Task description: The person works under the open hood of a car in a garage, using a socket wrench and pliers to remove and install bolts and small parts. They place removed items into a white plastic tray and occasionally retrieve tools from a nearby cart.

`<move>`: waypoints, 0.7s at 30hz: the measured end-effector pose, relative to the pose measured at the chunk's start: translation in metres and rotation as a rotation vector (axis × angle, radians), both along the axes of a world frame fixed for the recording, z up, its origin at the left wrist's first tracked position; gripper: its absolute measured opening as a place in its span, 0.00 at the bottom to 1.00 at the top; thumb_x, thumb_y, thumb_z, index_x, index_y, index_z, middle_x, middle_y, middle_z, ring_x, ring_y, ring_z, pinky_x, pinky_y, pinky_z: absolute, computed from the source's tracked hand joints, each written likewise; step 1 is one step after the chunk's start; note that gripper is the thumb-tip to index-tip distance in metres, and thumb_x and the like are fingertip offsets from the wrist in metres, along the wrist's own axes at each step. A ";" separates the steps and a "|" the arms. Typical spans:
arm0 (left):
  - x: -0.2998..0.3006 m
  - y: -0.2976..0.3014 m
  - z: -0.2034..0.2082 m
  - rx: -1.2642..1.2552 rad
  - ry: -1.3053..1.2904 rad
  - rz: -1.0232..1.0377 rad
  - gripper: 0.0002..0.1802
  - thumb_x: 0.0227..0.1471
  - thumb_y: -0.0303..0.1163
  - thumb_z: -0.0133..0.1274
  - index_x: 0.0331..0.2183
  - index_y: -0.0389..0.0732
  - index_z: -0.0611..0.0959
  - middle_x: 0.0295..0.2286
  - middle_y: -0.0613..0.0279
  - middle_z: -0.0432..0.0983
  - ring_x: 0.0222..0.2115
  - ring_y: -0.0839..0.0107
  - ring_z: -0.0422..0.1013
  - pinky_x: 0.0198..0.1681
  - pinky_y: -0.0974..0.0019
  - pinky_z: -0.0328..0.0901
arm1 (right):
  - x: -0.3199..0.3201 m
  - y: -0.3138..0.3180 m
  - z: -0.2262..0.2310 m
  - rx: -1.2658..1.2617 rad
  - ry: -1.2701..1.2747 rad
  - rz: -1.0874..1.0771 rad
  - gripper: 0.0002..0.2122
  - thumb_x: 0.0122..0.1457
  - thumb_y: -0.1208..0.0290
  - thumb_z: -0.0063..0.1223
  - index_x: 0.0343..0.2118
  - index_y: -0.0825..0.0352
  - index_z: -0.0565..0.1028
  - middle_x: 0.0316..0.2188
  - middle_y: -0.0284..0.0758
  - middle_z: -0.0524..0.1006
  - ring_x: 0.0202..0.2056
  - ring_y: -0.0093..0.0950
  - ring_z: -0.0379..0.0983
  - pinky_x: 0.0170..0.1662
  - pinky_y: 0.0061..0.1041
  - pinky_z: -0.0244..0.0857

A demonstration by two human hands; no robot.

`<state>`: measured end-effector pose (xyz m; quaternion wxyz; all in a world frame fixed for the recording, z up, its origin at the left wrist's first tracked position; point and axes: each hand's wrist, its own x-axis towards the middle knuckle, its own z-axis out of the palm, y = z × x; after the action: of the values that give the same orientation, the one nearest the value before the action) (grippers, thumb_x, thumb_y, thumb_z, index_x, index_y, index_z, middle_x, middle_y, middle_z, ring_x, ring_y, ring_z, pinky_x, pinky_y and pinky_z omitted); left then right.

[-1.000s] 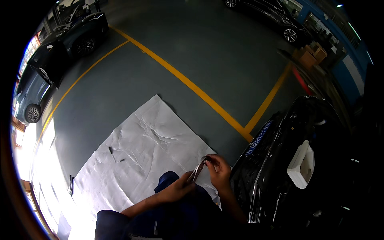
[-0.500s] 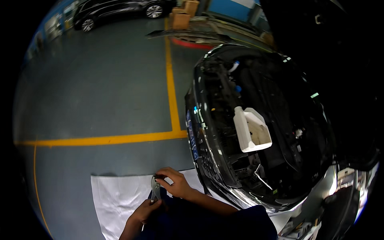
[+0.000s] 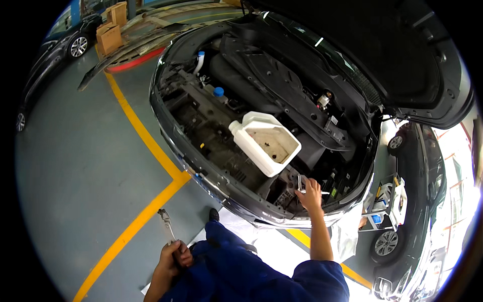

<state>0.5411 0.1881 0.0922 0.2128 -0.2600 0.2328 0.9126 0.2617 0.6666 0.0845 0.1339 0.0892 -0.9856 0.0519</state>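
Note:
My left hand (image 3: 174, 257) is closed around the handles of metal pliers (image 3: 166, 223), their head pointing away from me above the floor at the car's front. My right hand (image 3: 310, 195) reaches into the open engine bay at the near side, its fingers closed on a silver bar-shaped hand tool (image 3: 300, 184); the fingers cover part of that tool, so its exact kind is hidden. Just beyond it, a white plastic jug (image 3: 256, 151) with one side cut away lies across the engine bay. A few small dark pieces sit inside the jug.
The raised hood (image 3: 402, 65) hangs over the far right. Along the near side runs the front bumper (image 3: 216, 189). A blue cap (image 3: 218, 91) shows in the bay. On the right stand a tool cart (image 3: 385, 206) and another car (image 3: 425, 186); cardboard boxes (image 3: 109, 39) are far left.
My right hand has left the pliers and moved right into the engine bay onto the silver tool. My left hand keeps the pliers. The view has turned toward the car.

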 end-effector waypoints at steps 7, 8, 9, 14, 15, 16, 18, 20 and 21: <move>-0.102 -0.030 -0.018 0.327 0.076 -0.107 0.20 0.61 0.50 0.49 0.25 0.45 0.75 0.16 0.70 0.58 0.17 0.73 0.56 0.23 0.65 0.54 | -0.029 0.045 -0.023 -0.055 -0.291 0.132 0.13 0.57 0.64 0.63 0.38 0.68 0.78 0.36 0.42 0.77 0.40 0.44 0.75 0.42 0.38 0.69; -0.113 -0.032 -0.020 0.339 0.094 -0.138 0.21 0.62 0.50 0.47 0.25 0.45 0.75 0.16 0.70 0.58 0.17 0.73 0.55 0.23 0.65 0.54 | -0.027 0.038 -0.022 -0.090 -0.267 0.127 0.12 0.58 0.65 0.63 0.37 0.69 0.77 0.35 0.43 0.76 0.38 0.46 0.75 0.39 0.38 0.70; -0.125 -0.032 -0.024 0.347 0.109 -0.157 0.21 0.62 0.50 0.47 0.25 0.45 0.75 0.16 0.70 0.58 0.17 0.73 0.56 0.24 0.65 0.54 | -0.029 0.023 -0.010 -0.138 -0.271 0.105 0.12 0.59 0.64 0.62 0.36 0.70 0.77 0.33 0.44 0.76 0.36 0.47 0.75 0.38 0.39 0.70; -0.164 -0.043 -0.024 0.414 0.151 -0.283 0.20 0.62 0.50 0.48 0.25 0.46 0.74 0.16 0.70 0.59 0.17 0.73 0.57 0.25 0.65 0.55 | 0.007 -0.092 0.096 -0.668 -0.515 -0.054 0.13 0.59 0.66 0.64 0.33 0.75 0.77 0.19 0.41 0.73 0.21 0.31 0.71 0.26 0.31 0.64; -0.167 -0.048 -0.023 0.436 0.156 -0.313 0.20 0.62 0.50 0.48 0.25 0.46 0.74 0.16 0.70 0.59 0.17 0.73 0.58 0.25 0.65 0.56 | 0.016 -0.114 0.110 -0.817 -0.684 -0.147 0.14 0.59 0.66 0.65 0.33 0.75 0.77 0.16 0.38 0.72 0.19 0.25 0.69 0.24 0.28 0.62; -0.172 -0.055 -0.025 0.461 0.199 -0.353 0.20 0.62 0.50 0.48 0.25 0.46 0.73 0.16 0.70 0.59 0.17 0.73 0.58 0.25 0.65 0.56 | 0.026 -0.137 0.109 -0.901 -0.682 -0.105 0.14 0.60 0.65 0.65 0.33 0.74 0.77 0.15 0.35 0.70 0.19 0.21 0.66 0.24 0.26 0.61; -0.179 -0.073 -0.023 0.455 0.223 -0.408 0.20 0.62 0.49 0.49 0.25 0.45 0.73 0.16 0.69 0.59 0.17 0.72 0.58 0.24 0.65 0.56 | 0.036 -0.188 0.118 -0.838 -0.677 -0.001 0.15 0.60 0.63 0.65 0.32 0.74 0.77 0.15 0.30 0.69 0.20 0.16 0.62 0.23 0.24 0.58; -0.182 -0.092 -0.011 0.467 0.249 -0.453 0.20 0.62 0.48 0.50 0.25 0.44 0.73 0.16 0.68 0.60 0.17 0.72 0.58 0.24 0.64 0.57 | 0.039 -0.235 0.120 -1.053 -0.699 0.203 0.13 0.63 0.66 0.62 0.38 0.73 0.77 0.22 0.29 0.73 0.25 0.15 0.64 0.27 0.20 0.60; -0.182 -0.102 -0.006 0.490 0.276 -0.482 0.20 0.62 0.48 0.51 0.25 0.43 0.73 0.16 0.67 0.60 0.17 0.71 0.59 0.24 0.64 0.57 | 0.043 -0.258 0.118 -1.233 -0.708 0.278 0.12 0.64 0.67 0.61 0.40 0.73 0.76 0.25 0.28 0.74 0.26 0.15 0.65 0.29 0.19 0.61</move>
<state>0.3589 0.0860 0.0860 0.4440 -0.0133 0.0884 0.8916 0.3042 0.4087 0.2021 -0.1753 0.0996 -0.7408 0.6408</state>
